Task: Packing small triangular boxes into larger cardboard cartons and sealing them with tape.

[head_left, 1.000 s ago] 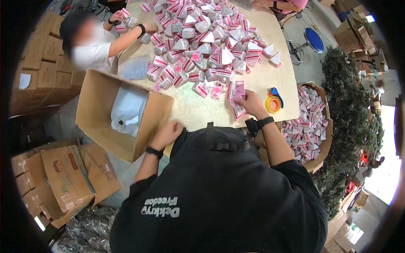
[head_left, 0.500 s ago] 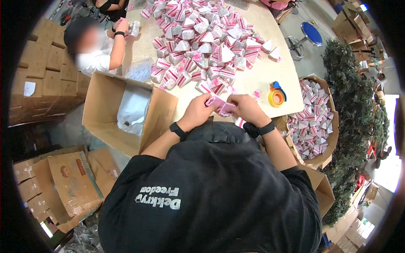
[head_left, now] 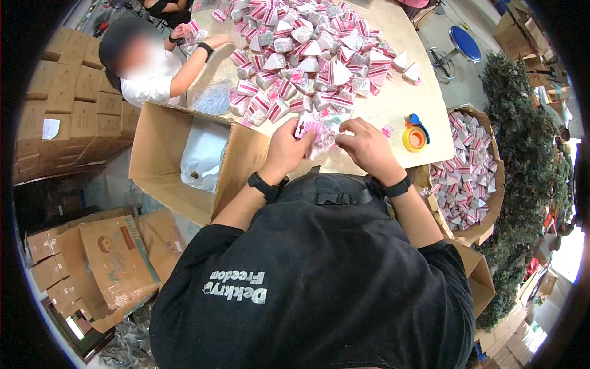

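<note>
My left hand grips a small clear plastic packet with a pink card top, just over the table's near edge. My right hand is at the packet's other side, thumb and fingers curled together on its edge. What lies inside the packet is too blurred to name. Just beyond my hands spreads a big heap of wrapped packets, wedge-shaped, with pink and white striped cards. A roll of yellow tape in a blue dispenser lies to the right of my right hand.
An open carton with a white liner stands left of me. At the right, another carton is full of similar packets. Across the table's left side a co-worker handles a packet. A blue stool stands behind the table.
My hands have turned the packet and its card top now faces up at the left. My right hand has opened away slightly. The co-worker's one hand has reached toward the heap.
</note>
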`<move>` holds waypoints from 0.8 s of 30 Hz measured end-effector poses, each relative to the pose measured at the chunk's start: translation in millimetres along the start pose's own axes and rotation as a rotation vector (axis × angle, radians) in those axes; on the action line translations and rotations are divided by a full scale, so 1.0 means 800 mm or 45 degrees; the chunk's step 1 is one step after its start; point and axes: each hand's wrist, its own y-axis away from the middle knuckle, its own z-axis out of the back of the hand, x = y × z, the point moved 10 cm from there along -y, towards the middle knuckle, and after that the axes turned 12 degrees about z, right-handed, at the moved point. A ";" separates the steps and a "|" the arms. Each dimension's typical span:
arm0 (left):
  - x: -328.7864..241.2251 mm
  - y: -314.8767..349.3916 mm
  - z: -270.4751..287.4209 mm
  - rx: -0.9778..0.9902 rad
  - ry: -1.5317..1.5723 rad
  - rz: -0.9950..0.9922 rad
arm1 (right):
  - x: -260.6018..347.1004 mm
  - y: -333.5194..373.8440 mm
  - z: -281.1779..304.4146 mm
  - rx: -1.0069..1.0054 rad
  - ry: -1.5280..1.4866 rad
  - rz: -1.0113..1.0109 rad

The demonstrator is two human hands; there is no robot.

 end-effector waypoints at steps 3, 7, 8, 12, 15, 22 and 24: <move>-0.036 0.004 0.017 -0.134 -0.003 -0.179 | 0.006 0.000 -0.003 0.018 -0.134 0.017; -0.020 -0.019 0.017 -0.074 0.260 -0.405 | 0.000 0.003 -0.001 0.101 -0.458 -0.149; -0.029 -0.013 0.007 0.066 0.199 -0.419 | -0.003 0.005 0.000 0.066 -0.645 -0.209; -0.039 -0.005 -0.032 0.472 0.539 -0.370 | -0.021 0.017 0.006 -0.008 -0.939 -0.605; -0.044 0.005 -0.048 0.539 0.665 -0.261 | -0.027 0.013 0.018 -0.127 -0.994 -0.630; -0.093 0.039 -0.063 0.520 0.316 -0.528 | -0.048 0.017 0.010 -0.408 -1.372 -0.757; -0.107 0.049 -0.057 0.483 0.295 -0.530 | -0.052 0.022 -0.005 -0.309 -1.418 -0.878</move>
